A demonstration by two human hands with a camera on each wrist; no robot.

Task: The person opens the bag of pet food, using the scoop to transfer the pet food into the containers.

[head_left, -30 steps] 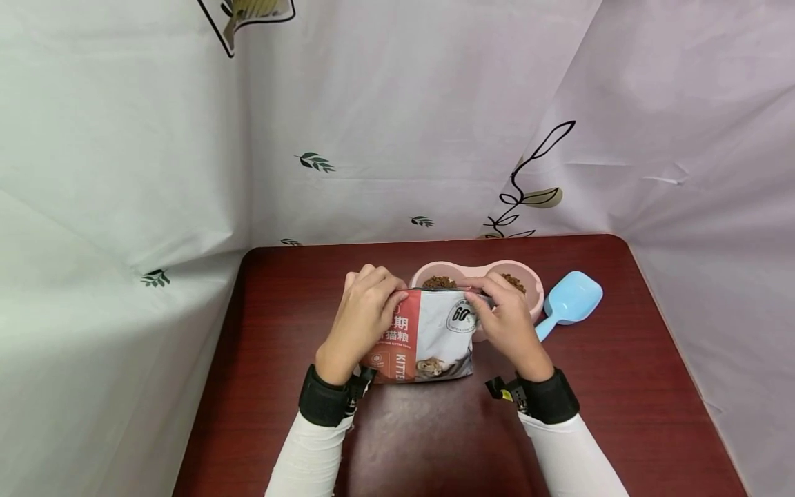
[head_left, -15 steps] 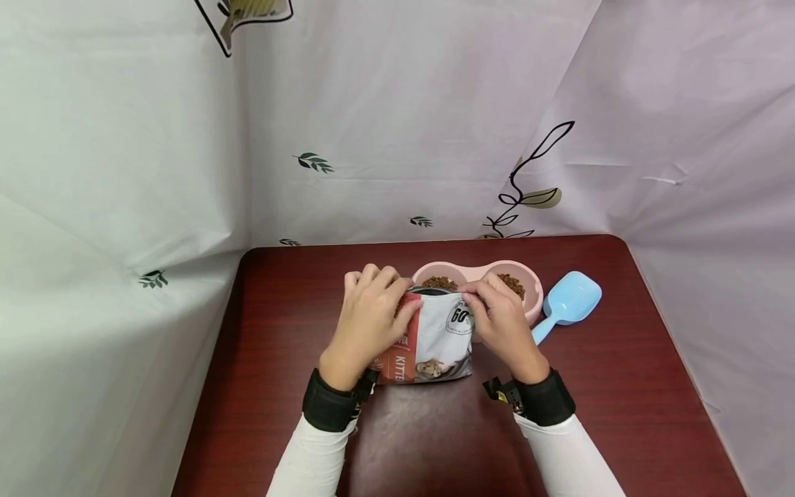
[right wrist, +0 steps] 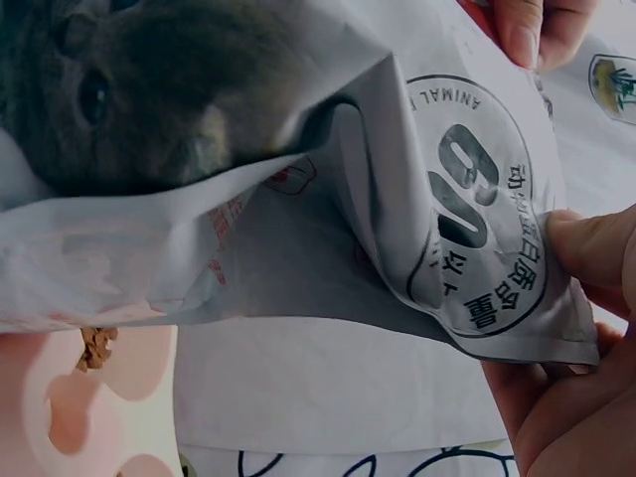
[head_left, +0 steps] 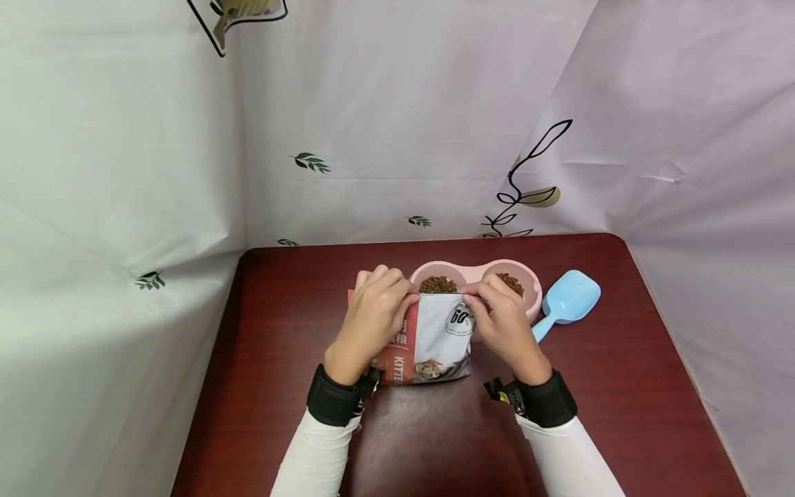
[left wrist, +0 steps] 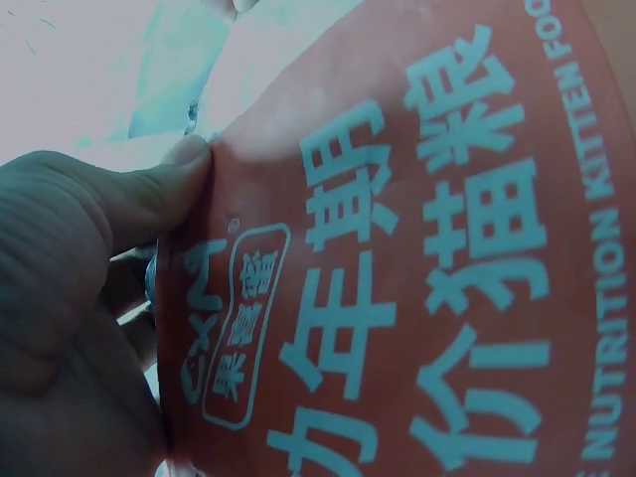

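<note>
A red and white bag of kitten food (head_left: 437,345) stands upright in front of a pink double bowl (head_left: 475,273). My left hand (head_left: 370,314) pinches the bag's top edge left of its middle, thumb on the near side. In the left wrist view, that thumb (left wrist: 164,189) presses the red panel (left wrist: 397,258) near the edge. My right hand (head_left: 506,321) pinches the top right corner between thumb and fingers. The right wrist view shows the white side (right wrist: 487,219) creased beside the right thumb (right wrist: 591,243). The bag's mouth looks flat between both hands; its contents are hidden.
Brown kibble (head_left: 438,284) lies in the left bowl, and more kibble (head_left: 511,282) in the right one. A light blue scoop (head_left: 574,297) rests right of the bowls, its handle end behind my right hand. White cloth (head_left: 385,124) hangs behind the dark red table (head_left: 298,290).
The bag's mouth gaped half a second ago and is now pressed flat. My left hand has shifted slightly right along the top edge; the right hand keeps its pinch at the corner.
</note>
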